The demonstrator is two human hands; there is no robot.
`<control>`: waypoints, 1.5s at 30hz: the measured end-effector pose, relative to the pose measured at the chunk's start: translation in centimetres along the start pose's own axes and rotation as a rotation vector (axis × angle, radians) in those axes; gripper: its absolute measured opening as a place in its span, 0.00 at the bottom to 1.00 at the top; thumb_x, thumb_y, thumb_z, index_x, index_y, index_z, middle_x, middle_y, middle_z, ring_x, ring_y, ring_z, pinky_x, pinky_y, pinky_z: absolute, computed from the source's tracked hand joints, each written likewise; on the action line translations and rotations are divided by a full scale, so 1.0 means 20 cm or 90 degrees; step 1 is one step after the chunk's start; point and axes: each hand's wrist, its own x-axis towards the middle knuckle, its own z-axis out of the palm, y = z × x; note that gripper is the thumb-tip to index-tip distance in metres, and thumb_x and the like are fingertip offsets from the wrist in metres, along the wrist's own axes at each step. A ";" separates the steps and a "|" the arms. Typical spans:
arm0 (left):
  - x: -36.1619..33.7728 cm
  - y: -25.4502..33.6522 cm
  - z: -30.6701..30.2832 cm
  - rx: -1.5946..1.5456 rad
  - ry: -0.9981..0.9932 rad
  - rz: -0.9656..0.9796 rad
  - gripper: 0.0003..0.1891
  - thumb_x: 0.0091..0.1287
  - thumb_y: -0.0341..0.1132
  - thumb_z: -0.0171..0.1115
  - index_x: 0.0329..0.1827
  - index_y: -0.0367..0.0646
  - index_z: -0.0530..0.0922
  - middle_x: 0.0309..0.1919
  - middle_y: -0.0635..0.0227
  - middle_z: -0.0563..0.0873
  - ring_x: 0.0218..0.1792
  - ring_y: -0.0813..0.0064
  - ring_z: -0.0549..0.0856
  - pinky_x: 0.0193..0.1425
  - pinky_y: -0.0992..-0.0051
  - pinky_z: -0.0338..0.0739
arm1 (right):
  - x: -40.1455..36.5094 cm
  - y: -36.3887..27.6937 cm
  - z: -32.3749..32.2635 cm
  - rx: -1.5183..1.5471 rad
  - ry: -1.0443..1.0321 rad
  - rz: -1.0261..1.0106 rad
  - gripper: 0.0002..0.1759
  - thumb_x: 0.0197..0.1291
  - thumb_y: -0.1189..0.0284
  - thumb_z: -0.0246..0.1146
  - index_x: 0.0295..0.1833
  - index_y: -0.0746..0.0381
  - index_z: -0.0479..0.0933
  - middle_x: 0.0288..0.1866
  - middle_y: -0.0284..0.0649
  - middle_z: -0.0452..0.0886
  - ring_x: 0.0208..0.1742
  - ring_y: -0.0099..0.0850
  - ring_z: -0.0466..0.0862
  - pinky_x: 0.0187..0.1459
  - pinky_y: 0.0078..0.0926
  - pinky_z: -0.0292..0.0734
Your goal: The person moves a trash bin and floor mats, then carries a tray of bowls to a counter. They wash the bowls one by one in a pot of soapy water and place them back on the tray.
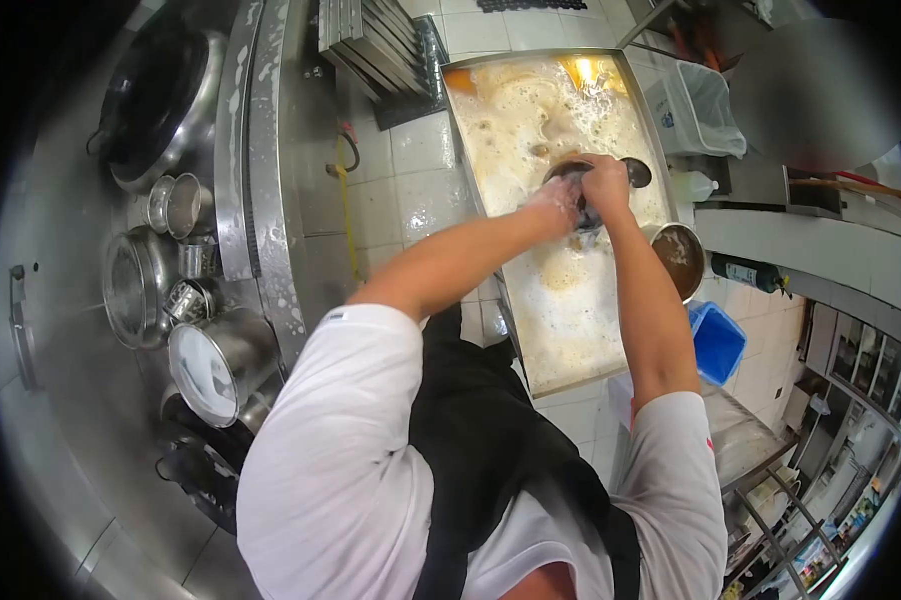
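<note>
Both hands are over a wide metal basin (531, 375) filled with foamy water (571, 320). Between them is a dark, round metal vessel (569, 168), its rim tilted up and partly hidden by the fingers. My right hand (605, 184) is closed on its right side. My left hand (555, 203), wet and smeared by motion, presses at the vessel's near left side; its fingers are hidden. Just right of my right hand sits a small dark round cup (636, 172) near the basin's edge. A brownish metal pot (677, 262) stands against the basin's right side.
Steel pots (221, 365) and lidded pans (136, 287) line the steel counter at left. Metal filter panels (381, 45) lean at the back. A clear plastic bin (699, 110), a plastic bottle (693, 186) and a blue bin (717, 343) stand to the right.
</note>
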 end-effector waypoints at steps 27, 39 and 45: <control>-0.14 0.18 0.06 -0.491 0.022 -0.188 0.17 0.55 0.30 0.53 0.49 0.38 0.75 0.54 0.55 0.75 0.60 0.57 0.69 0.66 0.59 0.58 | -0.17 -0.15 0.02 -0.053 0.057 0.001 0.23 0.38 0.82 0.52 0.40 0.54 0.83 0.33 0.50 0.82 0.35 0.47 0.81 0.44 0.35 0.76; -0.02 0.24 -0.01 -0.545 -0.080 -0.267 0.19 0.56 0.28 0.53 0.52 0.37 0.74 0.53 0.56 0.76 0.57 0.59 0.73 0.63 0.64 0.64 | -0.11 -0.13 -0.03 -0.006 -0.051 0.048 0.25 0.37 0.84 0.48 0.40 0.56 0.84 0.37 0.48 0.82 0.39 0.44 0.82 0.48 0.33 0.75; 0.09 0.19 0.18 -0.214 0.107 -0.174 0.19 0.56 0.31 0.51 0.51 0.49 0.77 0.56 0.62 0.76 0.60 0.65 0.72 0.67 0.65 0.60 | -0.02 -0.09 -0.06 0.018 -0.086 0.053 0.24 0.40 0.83 0.48 0.39 0.57 0.84 0.38 0.50 0.82 0.42 0.43 0.82 0.50 0.31 0.75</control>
